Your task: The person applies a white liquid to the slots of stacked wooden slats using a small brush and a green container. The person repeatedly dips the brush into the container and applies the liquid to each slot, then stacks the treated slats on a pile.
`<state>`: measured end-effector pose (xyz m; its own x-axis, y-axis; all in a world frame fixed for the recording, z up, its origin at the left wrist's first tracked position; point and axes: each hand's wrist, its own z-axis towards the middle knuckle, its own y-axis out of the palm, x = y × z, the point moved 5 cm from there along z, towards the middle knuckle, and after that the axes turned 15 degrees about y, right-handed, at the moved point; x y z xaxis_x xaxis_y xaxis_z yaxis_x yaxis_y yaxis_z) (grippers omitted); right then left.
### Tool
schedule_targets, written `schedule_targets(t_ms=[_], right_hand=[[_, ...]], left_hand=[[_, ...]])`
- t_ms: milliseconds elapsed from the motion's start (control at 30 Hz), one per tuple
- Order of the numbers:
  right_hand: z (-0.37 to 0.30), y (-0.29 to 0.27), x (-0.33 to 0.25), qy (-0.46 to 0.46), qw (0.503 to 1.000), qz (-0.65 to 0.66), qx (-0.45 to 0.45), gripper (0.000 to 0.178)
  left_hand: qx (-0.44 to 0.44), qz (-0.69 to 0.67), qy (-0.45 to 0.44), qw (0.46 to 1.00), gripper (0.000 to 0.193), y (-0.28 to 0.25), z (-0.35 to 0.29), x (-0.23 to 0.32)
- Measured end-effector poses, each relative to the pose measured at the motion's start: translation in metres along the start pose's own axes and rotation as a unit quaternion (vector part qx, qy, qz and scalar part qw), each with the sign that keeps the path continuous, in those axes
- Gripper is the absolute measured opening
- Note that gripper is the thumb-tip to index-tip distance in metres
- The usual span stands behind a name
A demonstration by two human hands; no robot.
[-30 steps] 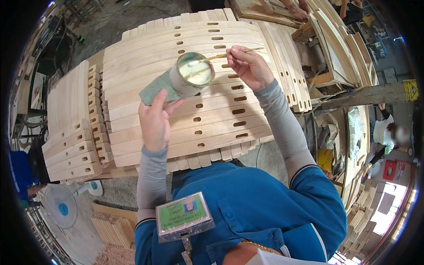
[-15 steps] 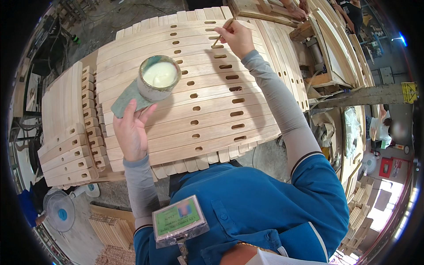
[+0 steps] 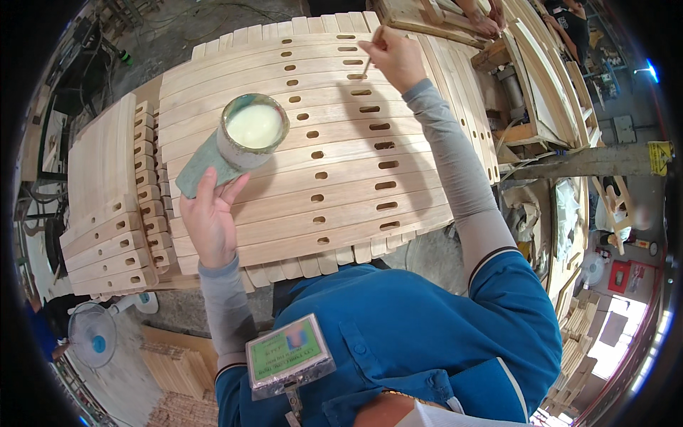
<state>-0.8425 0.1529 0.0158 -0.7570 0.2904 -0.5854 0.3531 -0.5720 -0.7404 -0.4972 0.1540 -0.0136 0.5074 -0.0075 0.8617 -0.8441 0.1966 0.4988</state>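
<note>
My left hand (image 3: 212, 226) is closed around a flat greenish handle (image 3: 203, 171), its thumb on top. Joined to the handle is a round, stained cup (image 3: 233, 152), held tilted above the slats and filled with a thick white paste or liquid (image 3: 255, 127). My right hand (image 3: 397, 60) pinches a thin stick (image 3: 367, 68), pointing down beside the slotted holes in the far rows; whether its tip touches wood I cannot tell. Beneath both hands pale wooden slats (image 3: 277, 196) lie side by side, each with oval slots.
Another stack of slotted slats (image 3: 99, 185) stands at the left. Far right are a wooden frame (image 3: 530, 78) and a grey beam (image 3: 583, 160). A co-worker's hands (image 3: 487, 23) show at the top. A white fan (image 3: 94, 336) stands lower left, near stacked wood (image 3: 174, 370).
My right hand has shifted right and slightly nearer, and the stick now points more steeply down. The left hand with the cup has barely moved.
</note>
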Motion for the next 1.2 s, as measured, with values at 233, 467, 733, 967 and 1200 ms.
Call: schedule_targets(t_ms=[233,467,733,967,1200], right_hand=[[-0.004,-0.009,0.015,0.092,0.986,0.125,-0.057,0.018],[-0.055,-0.076,-0.06,0.026,0.917,0.37,-0.15,0.01],[-0.097,-0.063,-0.087,0.024,0.89,0.381,-0.248,0.009],[-0.086,-0.036,-0.028,0.252,0.67,0.662,-0.224,0.01],[-0.072,-0.012,-0.009,0.303,0.676,0.628,-0.237,0.014]], left_hand=[[-0.007,-0.011,-0.006,1.0,0.028,0.015,-0.005,-0.005],[-0.024,0.011,0.013,1.0,0.029,0.025,-0.013,0.002],[-0.06,0.025,0.011,0.998,0.029,0.049,-0.019,0.006],[-0.063,-0.008,-0.02,0.998,0.027,0.053,-0.02,-0.005],[-0.04,-0.043,-0.042,0.997,0.026,0.051,-0.008,-0.025]])
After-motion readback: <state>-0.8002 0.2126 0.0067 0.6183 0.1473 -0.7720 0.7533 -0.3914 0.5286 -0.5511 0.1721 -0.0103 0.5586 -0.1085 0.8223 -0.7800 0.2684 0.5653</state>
